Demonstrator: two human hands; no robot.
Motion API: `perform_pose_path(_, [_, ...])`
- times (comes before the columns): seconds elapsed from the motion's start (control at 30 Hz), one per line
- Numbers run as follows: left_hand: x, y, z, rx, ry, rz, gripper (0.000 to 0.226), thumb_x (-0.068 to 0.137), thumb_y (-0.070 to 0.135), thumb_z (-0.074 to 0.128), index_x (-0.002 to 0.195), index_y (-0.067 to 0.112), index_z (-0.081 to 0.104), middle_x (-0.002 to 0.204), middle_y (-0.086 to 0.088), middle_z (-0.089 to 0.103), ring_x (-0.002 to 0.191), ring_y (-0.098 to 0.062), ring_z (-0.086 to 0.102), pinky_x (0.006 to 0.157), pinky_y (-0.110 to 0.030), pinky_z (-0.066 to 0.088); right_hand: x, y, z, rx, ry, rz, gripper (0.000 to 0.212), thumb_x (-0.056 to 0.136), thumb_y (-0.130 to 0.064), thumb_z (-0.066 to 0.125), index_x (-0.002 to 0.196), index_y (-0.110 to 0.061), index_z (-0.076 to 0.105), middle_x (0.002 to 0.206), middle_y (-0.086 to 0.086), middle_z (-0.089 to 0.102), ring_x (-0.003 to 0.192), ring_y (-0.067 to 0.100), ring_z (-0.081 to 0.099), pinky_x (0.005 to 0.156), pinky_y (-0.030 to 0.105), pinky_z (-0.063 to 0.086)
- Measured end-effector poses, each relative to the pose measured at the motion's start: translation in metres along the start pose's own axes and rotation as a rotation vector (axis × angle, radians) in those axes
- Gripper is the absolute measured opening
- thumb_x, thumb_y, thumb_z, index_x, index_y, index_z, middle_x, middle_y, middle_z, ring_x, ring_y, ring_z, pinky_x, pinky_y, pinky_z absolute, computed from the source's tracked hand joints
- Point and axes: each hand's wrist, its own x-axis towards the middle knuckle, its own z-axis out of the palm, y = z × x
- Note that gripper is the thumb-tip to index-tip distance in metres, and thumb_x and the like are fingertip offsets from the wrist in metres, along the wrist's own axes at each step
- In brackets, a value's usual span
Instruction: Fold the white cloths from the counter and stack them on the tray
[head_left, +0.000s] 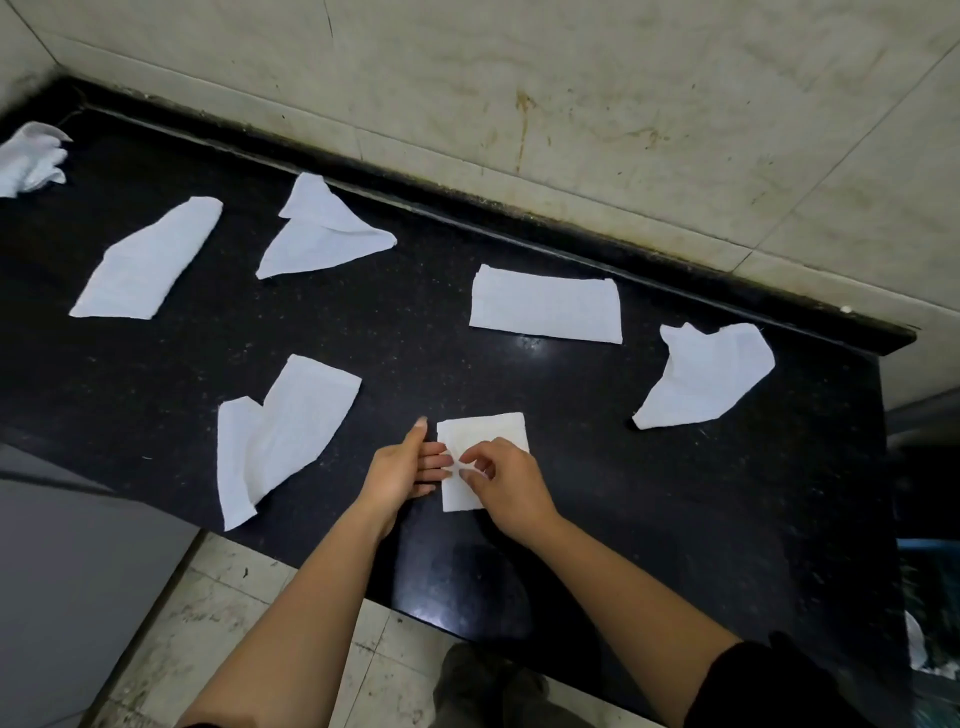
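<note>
A small folded white cloth (485, 436) lies on the black counter (675, 519) near its front edge. My left hand (402, 467) rests at the cloth's left edge with straight fingers laid on it. My right hand (506, 483) covers the cloth's lower right part and pinches its edge between thumb and fingers. Several other white cloths lie spread on the counter: one just left (275, 441), a flat rectangle behind (545, 306), one at right (706, 379), two farther left (150, 260) (322, 234). No tray is in view.
A crumpled white cloth (31, 158) sits at the far left corner. A stained tiled wall (571, 104) rises behind the counter's raised back edge. A grey cabinet (67, 571) stands at lower left, tiled floor (218, 623) below. The counter ends at right.
</note>
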Motion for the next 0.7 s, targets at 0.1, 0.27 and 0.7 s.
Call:
perform_pose_path(0.1, [0.003, 0.002, -0.001, 0.014, 0.029, 0.001, 0.037, 0.09, 0.045, 0.06, 0.091, 0.01, 0.073, 0.089, -0.005, 0.074, 0.08, -0.014, 0.069, 0.064, -0.021, 0.051, -0.002, 0.001, 0.001, 0.012, -0.114, -0.009, 0.024, 0.085, -0.016, 0.066, 0.109, -0.018, 0.069, 0.105, -0.003, 0.065, 0.091, 0.009, 0.058, 0.078, 0.017, 0.045])
perform_pose_path(0.27, [0.011, 0.001, 0.006, 0.162, 0.08, 0.082, 0.027, 0.075, 0.032, 0.081, 0.086, 0.009, 0.072, 0.081, -0.006, 0.072, 0.064, -0.013, 0.063, 0.06, -0.024, 0.052, -0.007, 0.014, -0.019, 0.165, 0.024, 0.12, 0.022, 0.078, 0.0, 0.058, 0.088, -0.014, 0.071, 0.087, -0.006, 0.067, 0.082, 0.01, 0.062, 0.066, 0.013, 0.045])
perform_pose_path(0.7, [0.011, -0.005, 0.001, 0.109, 0.095, 0.05, 0.008, 0.088, 0.017, 0.068, 0.085, 0.009, 0.065, 0.09, -0.014, 0.072, 0.068, -0.018, 0.064, 0.053, -0.022, 0.051, -0.01, 0.036, -0.024, -0.14, 0.032, 0.069, 0.026, 0.08, -0.033, 0.073, 0.099, -0.021, 0.059, 0.089, -0.009, 0.049, 0.081, 0.011, 0.054, 0.074, 0.028, 0.049])
